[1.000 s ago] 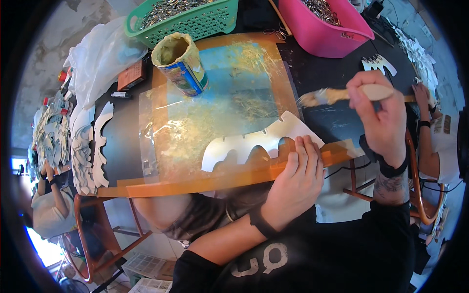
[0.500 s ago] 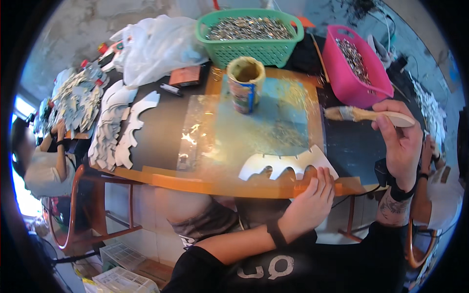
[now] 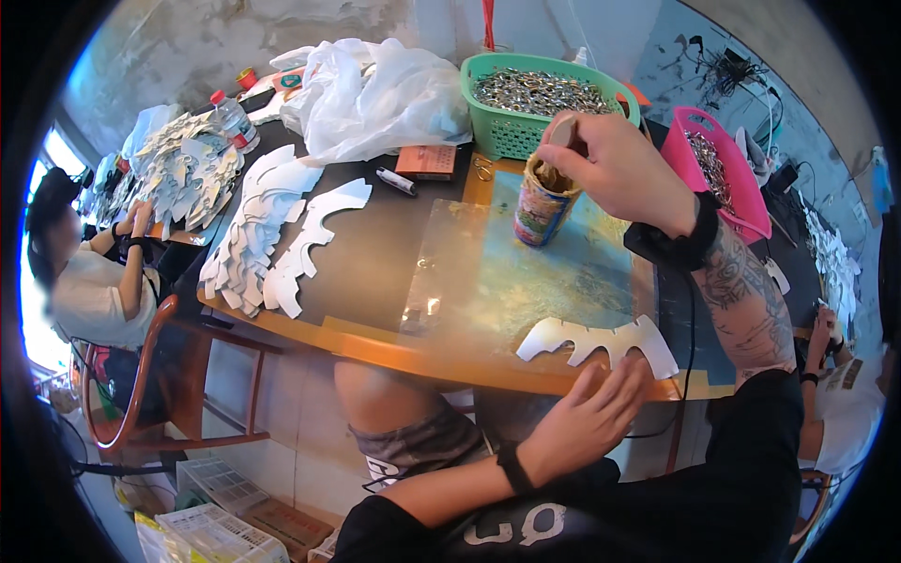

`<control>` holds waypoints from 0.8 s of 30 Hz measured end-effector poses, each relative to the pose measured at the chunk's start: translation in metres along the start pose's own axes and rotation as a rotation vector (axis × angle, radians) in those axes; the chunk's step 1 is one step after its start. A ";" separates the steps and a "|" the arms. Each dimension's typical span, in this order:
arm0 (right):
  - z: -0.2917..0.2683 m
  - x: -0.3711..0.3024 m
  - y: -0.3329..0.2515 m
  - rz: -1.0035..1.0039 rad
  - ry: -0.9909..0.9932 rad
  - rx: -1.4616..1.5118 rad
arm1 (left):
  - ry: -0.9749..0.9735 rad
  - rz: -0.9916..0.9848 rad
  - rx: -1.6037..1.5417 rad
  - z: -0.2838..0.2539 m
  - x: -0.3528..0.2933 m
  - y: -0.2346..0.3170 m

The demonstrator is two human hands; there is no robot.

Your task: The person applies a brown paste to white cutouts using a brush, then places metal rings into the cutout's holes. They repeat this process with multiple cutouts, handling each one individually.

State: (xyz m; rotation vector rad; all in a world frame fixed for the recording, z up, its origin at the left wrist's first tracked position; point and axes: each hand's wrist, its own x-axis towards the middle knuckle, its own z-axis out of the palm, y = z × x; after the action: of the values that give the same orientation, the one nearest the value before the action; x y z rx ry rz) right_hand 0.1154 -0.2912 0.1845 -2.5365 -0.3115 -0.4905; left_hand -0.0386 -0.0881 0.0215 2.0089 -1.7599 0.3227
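Note:
Above a glue-smeared can [image 3: 542,215], my right hand [image 3: 615,161] grips a paintbrush; its pale wooden handle [image 3: 563,129] shows, while the bristles are hidden inside the can. The can tilts a little and has a colourful printed side. Near the table's front edge lies a white scalloped piece [image 3: 607,340], curved, with rounded cut-outs along its lower side. My left hand [image 3: 601,403] rests at that lower side with fingers stretched out, holding nothing. Under both is a clear sheet [image 3: 497,300] with dried yellowish smears.
Stacked white scalloped pieces [image 3: 249,230] lie at the left beside a marker [image 3: 396,182] and an orange box [image 3: 425,162]. Behind stand a white plastic bag [image 3: 375,98], a green basket [image 3: 507,131] and a pink basket [image 3: 751,211] of metal parts. Co-workers sit left and right.
My right hand has carried the paintbrush from the right side over to the can and lowered its bristles inside. My left hand has slid slightly off the white piece. The view has shifted.

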 end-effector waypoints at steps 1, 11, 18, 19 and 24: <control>0.001 0.001 -0.001 0.012 -0.008 -0.013 | -0.001 -0.019 -0.004 -0.008 -0.008 -0.006; -0.058 -0.018 -0.028 0.010 0.098 0.057 | 0.131 -0.178 -0.091 -0.039 -0.057 -0.048; -0.073 -0.051 -0.035 0.159 0.207 0.101 | 0.155 -0.313 -0.064 -0.051 -0.059 -0.069; -0.078 -0.053 -0.037 0.135 0.276 0.108 | 0.158 -0.321 -0.064 -0.052 -0.058 -0.071; -0.051 -0.026 -0.024 -0.077 0.187 0.061 | 0.199 -0.328 -0.138 -0.047 -0.049 -0.070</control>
State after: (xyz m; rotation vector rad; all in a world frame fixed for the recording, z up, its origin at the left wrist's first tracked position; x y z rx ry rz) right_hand 0.0695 -0.3022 0.2256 -2.4049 -0.3491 -0.7316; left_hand 0.0282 -0.0171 0.0279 2.0447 -1.2737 0.2751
